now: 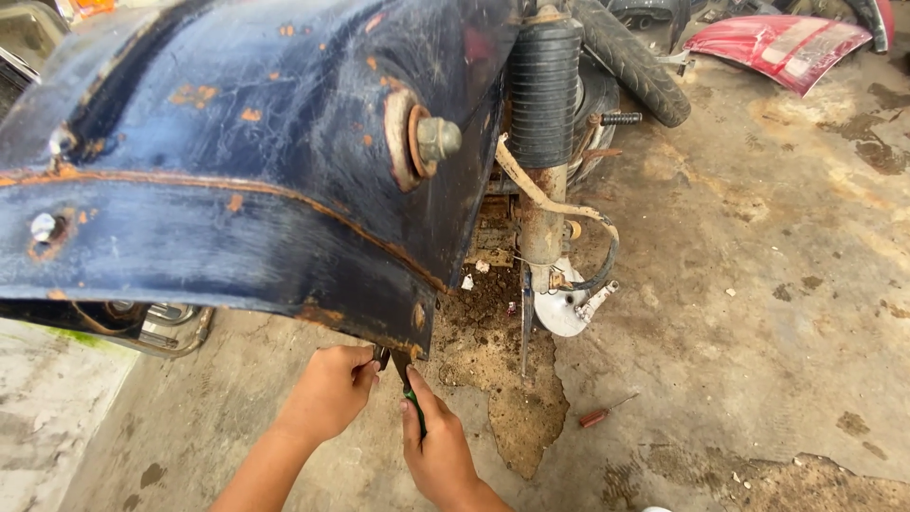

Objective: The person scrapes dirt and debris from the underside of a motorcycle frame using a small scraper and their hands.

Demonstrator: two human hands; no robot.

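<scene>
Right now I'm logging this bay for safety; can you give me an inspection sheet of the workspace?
Surface: concrete floor, stained, a crumbled patch under the fender's lower edge.
Job's things: rusty dark-blue fender; green-handled tool at its lower corner.
Clutter: red-handled screwdriver on the floor; red panel top right.
Grippers: left hand at the fender's lower corner; right hand grips the tool.
Cables: hose loops beside the shock absorber.
Surroundings: tyre behind.

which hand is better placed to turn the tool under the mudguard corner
Right, probably: the right hand already grips the green-handled tool at the dark blue mudguard's lower corner; the left hand only steadies there.
</scene>
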